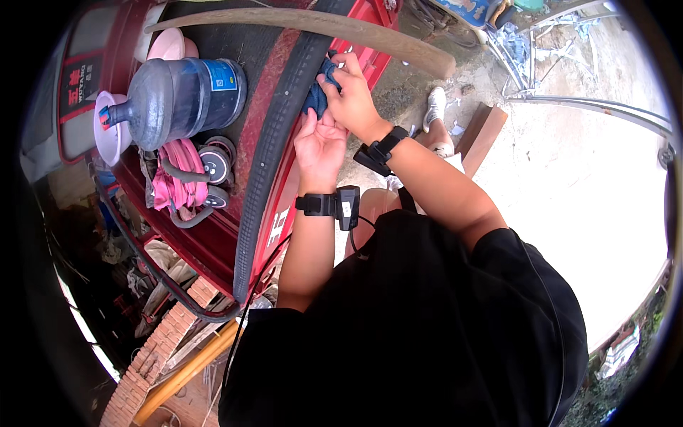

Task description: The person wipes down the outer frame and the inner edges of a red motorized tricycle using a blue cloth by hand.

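Note:
My right hand [352, 96] grips a dark blue cloth [316, 97] from above, with the fingers bent over it. My left hand [321, 149] is palm up just below, its thumb and fingertips on the lower end of the cloth. Part of the cloth is hidden by my right hand. Both hands are at the outer side of a red metal cargo bed [288, 187], beside its black rubber-covered rim [267, 139]. Each wrist bears a black strap with a small box.
In the bed lie a large blue-tinted water bottle [181, 101], a pink folding cart with wheels [181, 173] and a pale pink basin [109, 144]. A curved wooden pole [320, 24] crosses above the rim. Wooden blocks [483, 133] lie on the concrete floor near a person's shoe [436, 104].

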Available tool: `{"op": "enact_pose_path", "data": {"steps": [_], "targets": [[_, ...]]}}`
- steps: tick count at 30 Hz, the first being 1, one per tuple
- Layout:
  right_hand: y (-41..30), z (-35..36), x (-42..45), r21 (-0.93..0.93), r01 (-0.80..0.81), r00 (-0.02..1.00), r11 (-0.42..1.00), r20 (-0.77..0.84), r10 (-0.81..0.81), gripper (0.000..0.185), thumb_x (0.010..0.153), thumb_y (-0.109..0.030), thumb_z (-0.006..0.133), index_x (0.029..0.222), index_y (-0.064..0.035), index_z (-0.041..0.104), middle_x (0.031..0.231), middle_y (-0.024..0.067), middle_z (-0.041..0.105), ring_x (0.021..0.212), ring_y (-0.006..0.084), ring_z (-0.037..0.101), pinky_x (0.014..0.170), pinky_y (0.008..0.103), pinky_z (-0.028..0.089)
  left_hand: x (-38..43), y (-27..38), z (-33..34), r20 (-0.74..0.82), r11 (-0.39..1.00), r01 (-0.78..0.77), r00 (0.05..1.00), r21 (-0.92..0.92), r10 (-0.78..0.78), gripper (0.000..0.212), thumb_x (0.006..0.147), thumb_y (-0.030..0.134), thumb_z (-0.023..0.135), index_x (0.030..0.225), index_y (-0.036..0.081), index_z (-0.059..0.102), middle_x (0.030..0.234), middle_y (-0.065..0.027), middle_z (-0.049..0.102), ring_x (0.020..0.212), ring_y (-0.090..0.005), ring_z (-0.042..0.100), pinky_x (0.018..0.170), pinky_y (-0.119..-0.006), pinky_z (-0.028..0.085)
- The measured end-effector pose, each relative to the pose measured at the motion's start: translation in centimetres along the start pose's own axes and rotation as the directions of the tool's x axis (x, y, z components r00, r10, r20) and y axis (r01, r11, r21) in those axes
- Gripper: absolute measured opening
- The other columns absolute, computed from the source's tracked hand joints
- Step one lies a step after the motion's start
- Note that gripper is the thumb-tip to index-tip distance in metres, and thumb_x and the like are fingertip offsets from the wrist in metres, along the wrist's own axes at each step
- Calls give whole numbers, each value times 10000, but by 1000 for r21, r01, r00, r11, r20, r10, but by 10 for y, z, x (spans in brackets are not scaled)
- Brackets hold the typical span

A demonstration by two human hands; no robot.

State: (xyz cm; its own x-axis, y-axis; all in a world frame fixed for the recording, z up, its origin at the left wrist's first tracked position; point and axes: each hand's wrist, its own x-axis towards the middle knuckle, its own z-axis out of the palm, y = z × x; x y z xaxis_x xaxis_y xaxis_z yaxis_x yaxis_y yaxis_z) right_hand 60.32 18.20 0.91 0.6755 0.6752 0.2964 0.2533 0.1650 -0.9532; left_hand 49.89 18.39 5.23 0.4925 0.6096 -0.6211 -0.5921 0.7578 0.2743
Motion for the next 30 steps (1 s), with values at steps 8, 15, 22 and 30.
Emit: {"op": "enact_pose_path", "data": {"steps": [8,15,22,30], "targets": [[-30,26,-70,-102,-127,960,987,237,148,218,909,-115,615,903,103,599,1214,238,456,940,396,575,842,434,471,-48,21,-66,-30,977,-196,981,-85,194,285,1003,121,489,1284,85,522,1354,-141,570,1240,-269,561,1111,-443,394],[-46,39,-114,-140,-18,927,990,367,69,254,900,-144,627,1013,77,574,1269,251,396,1086,408,515,925,433,439,-84,29,-102,-83,940,-261,965,-218,249,213,989,94,508,1199,83,541,1299,-131,588,1213,-296,566,1069,-442,434],[-69,66,-182,-127,69,816,989,578,17,372,857,-172,686,1024,94,486,1260,285,325,1154,448,435,976,448,402,-135,47,-163,-181,855,-363,931,-372,317,233,955,51,551,1175,70,475,1130,-135,627,985,-306,650,913,-423,524],[-96,109,-273,-44,161,543,986,838,-51,461,775,-181,742,1045,67,463,1228,296,319,1154,479,411,958,469,408,-214,75,-255,-374,718,-527,845,-455,383,154,951,101,570,1087,72,503,941,-137,659,828,-288,651,819,-390,540]]}}
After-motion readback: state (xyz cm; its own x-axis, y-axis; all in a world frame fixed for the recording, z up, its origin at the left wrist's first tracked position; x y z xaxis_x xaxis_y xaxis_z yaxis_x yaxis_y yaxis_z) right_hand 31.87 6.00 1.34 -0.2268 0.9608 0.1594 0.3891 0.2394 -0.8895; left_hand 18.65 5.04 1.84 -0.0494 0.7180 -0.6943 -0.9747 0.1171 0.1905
